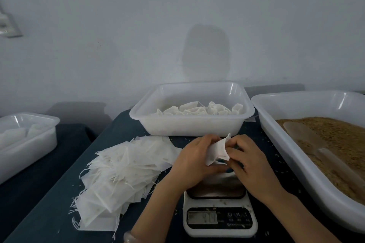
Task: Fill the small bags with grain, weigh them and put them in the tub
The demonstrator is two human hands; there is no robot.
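Both hands hold one small white bag [218, 151] just above the kitchen scale [219, 218]. My left hand [194, 163] grips its left side and my right hand [250, 165] pinches its right edge. The scale's display is lit; its platform is mostly hidden under my hands. A white tub [192, 124] behind the hands holds several filled bags. To the right a large white tub [296, 156] holds brown grain [339, 136] with a pale scoop [308, 136] lying in it. A spread pile of empty bags [120, 175] lies to the left.
Another white tub [29, 144] with white bags stands at the far left on a separate dark surface. Loose grains lie scattered on the dark blue tablecloth [49, 213]. A grey wall rises right behind the tubs.
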